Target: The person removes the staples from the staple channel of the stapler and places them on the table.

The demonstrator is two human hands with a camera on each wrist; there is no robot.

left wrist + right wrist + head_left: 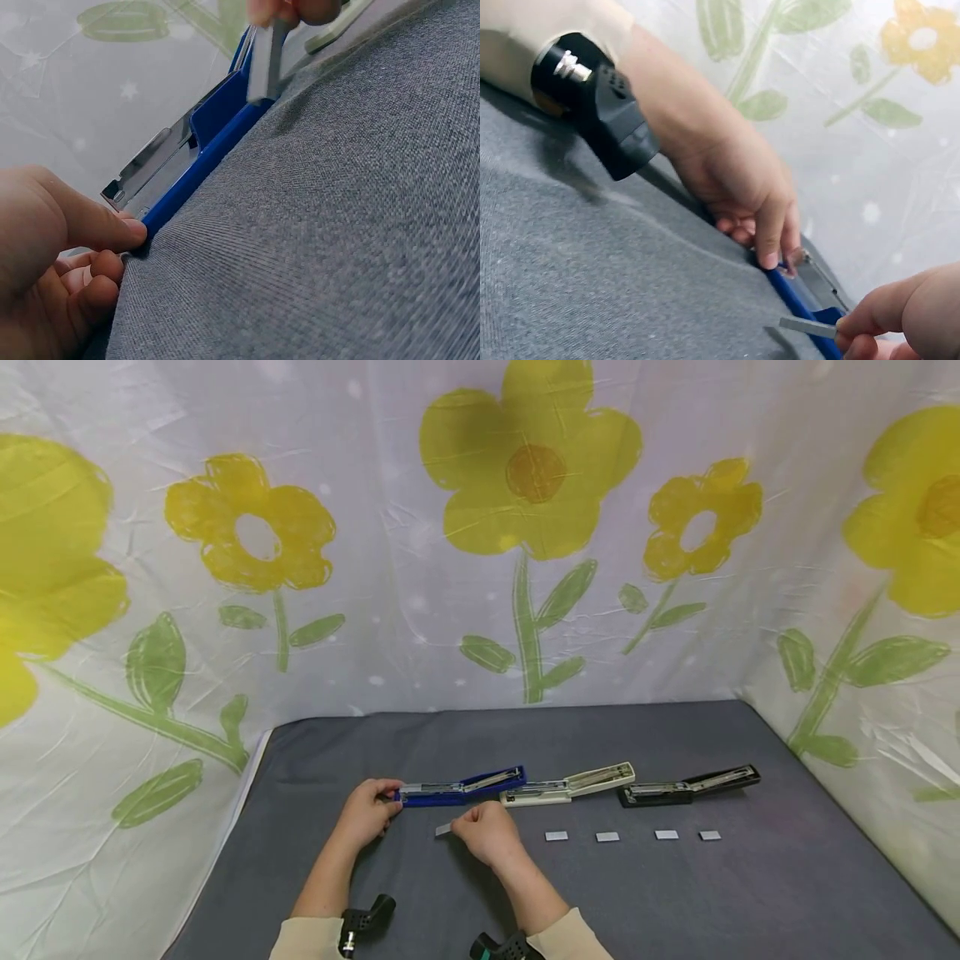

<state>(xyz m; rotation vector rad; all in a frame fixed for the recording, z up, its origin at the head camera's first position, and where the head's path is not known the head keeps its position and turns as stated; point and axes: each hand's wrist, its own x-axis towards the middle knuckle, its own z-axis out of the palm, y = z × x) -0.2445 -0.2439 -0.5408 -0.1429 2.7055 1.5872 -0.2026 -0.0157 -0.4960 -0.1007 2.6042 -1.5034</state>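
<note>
A blue stapler (459, 787) lies opened out flat, its top folded back and its metal channel exposed. My left hand (367, 812) pinches its left end between thumb and fingers, as the left wrist view also shows at the stapler's base (199, 174). My right hand (487, 831) holds a short grey strip of staples (807, 327) by one end, in front of the blue stapler and apart from the cloth. Beside the blue one are a cream stapler (567, 784) and a black stapler (690, 786), both opened the same way.
Several more staple strips lie in a row on the grey cloth, among them a strip (557, 836) right of my right hand and one (709, 836) at the far right. A flower-printed curtain (397, 635) stands behind the cloth-covered table (675, 910).
</note>
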